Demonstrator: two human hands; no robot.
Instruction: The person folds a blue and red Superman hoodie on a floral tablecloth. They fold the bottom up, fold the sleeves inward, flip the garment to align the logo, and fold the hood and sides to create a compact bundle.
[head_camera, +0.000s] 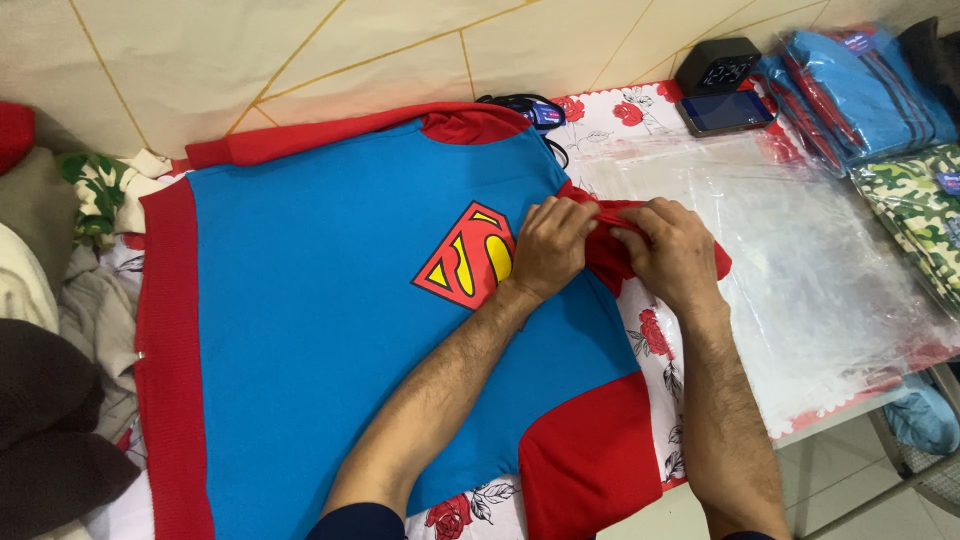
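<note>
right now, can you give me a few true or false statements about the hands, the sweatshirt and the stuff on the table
1. Both hands grip red fabric at the neck of the blue sweatshirt. True: the left hand and right hand pinch it together.
2. The sweatshirt is folded into a small square. False: it lies spread flat.
3. A phone lies near the far edge of the table. True.
4. The clear plastic bag covers the sweatshirt. False: it lies beside it, on the flowered tablecloth.
5. The packed blue clothes sit left of the sweatshirt. False: they are at the right.
</note>
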